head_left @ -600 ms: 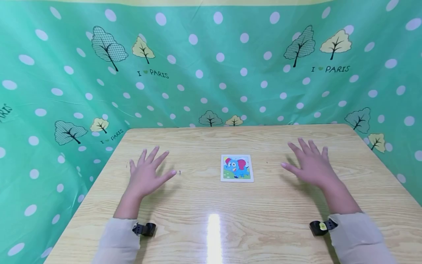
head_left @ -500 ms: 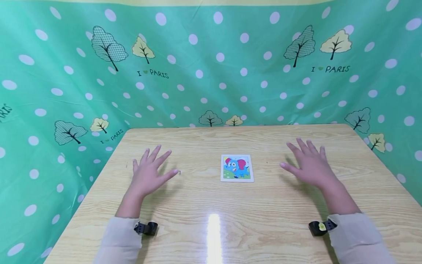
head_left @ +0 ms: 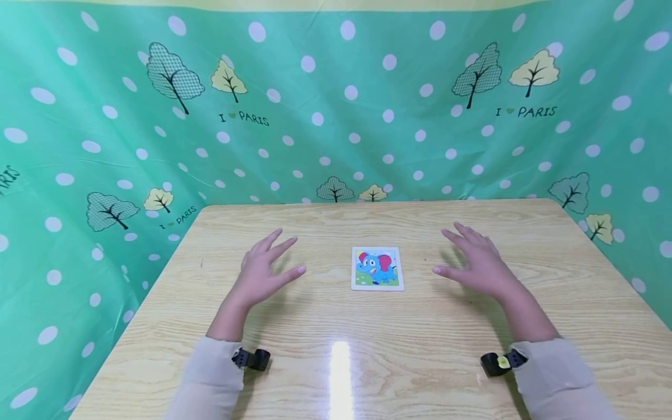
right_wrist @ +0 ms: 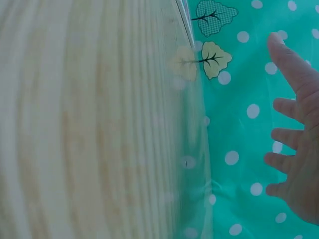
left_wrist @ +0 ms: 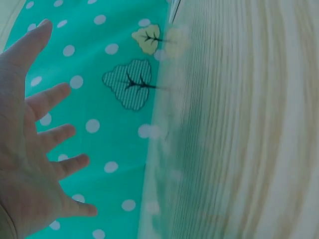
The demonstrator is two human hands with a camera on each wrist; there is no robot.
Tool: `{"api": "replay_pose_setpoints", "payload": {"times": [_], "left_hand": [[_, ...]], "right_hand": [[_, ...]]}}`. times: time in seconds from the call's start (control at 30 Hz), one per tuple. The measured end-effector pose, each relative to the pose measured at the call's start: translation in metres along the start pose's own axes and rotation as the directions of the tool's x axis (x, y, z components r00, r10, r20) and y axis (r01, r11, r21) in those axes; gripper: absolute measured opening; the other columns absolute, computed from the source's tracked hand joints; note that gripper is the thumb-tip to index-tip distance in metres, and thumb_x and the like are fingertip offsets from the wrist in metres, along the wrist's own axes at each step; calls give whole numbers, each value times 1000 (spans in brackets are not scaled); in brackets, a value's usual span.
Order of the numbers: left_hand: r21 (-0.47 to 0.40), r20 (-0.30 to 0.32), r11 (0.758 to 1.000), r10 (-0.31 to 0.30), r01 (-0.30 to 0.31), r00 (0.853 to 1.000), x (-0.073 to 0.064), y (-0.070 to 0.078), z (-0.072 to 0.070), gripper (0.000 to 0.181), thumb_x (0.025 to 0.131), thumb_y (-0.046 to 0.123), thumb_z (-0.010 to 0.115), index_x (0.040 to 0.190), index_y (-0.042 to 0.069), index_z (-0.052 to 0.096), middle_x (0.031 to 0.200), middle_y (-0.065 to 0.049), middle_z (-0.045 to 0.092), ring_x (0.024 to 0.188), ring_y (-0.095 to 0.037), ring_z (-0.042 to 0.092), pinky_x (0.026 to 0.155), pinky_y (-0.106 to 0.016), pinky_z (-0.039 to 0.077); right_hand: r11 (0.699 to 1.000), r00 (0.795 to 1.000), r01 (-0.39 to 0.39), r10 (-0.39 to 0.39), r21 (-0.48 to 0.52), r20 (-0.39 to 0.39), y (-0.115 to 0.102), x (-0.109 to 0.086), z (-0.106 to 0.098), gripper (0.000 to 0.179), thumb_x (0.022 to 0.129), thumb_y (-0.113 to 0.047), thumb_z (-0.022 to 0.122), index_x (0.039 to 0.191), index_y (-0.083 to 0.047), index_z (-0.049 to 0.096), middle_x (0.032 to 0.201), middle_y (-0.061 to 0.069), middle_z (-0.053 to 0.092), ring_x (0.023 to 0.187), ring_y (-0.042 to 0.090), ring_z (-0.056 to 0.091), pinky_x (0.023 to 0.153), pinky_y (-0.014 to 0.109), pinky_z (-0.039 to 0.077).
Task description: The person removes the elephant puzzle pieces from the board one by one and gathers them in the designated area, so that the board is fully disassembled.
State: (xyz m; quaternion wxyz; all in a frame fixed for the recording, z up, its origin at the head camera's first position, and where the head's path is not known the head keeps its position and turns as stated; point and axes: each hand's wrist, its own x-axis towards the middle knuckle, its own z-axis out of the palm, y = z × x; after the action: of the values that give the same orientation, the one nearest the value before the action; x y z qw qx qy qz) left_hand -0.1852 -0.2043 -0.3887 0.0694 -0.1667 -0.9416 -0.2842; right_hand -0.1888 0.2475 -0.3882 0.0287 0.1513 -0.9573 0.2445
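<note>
Two hands spread on either side of an elephant picture card [head_left: 377,268]
The left hand [head_left: 261,275] and right hand [head_left: 480,266] are both raised over the wood-grain table [head_left: 325,318], fingers released and fanned apart, thumbs pointing inward — the wrist views show each palm bare. The white-bordered card, with its blue elephant and pink ears, lies on the table between the hands, apart from both. Black wrist devices [head_left: 258,360] sit at the cuffs of pale sleeves [head_left: 212,373] — behind the table hangs a green polka-dot curtain [head_left: 294,157] printed with trees
</note>
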Motion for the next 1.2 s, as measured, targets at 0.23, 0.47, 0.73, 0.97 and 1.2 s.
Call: {"api": "replay_pose_setpoints", "payload": {"times": [0.23,0.47,0.73,0.97,1.2], "left_hand": [[-111,-4,994,11,-11,1000,7,9,12,67,86,52,69,143,21,52,157,-10,27,141,-44,22,104,-70,20],[-200,24,980,-15,19,1000,12,16,24,65,84,53,71,139,22,57,154,-9,32,140,-35,27,105,-65,28],[-241,35,970,13,-4,999,19,23,36,61,82,47,76,135,20,61,148,-9,39,135,-32,34,105,-57,33],[-249,39,968,16,-5,999,26,28,42,61,81,44,78,133,18,62,143,-8,44,133,-31,37,107,-54,33],[-253,70,967,2,16,998,36,40,49,59,80,38,81,130,13,64,134,-6,51,125,-28,46,101,-48,41]], "right_hand": [[999,1000,18,-18,48,-14,-4,5,7,88,78,-40,82,146,-2,42,156,24,22,139,50,18,104,69,25],[992,999,17,-12,126,-36,-10,11,14,75,80,-29,82,142,-1,48,154,22,29,138,48,26,104,64,29],[970,999,-45,46,238,1,-17,17,20,67,84,-25,78,140,-4,50,150,19,37,136,45,31,106,62,30],[955,996,-87,74,282,55,-22,23,23,59,86,-19,76,138,-6,53,144,18,43,127,44,43,101,56,40],[945,991,-109,79,309,106,-29,34,25,55,85,-13,76,136,-4,56,135,20,51,119,42,53,96,52,46]]}}
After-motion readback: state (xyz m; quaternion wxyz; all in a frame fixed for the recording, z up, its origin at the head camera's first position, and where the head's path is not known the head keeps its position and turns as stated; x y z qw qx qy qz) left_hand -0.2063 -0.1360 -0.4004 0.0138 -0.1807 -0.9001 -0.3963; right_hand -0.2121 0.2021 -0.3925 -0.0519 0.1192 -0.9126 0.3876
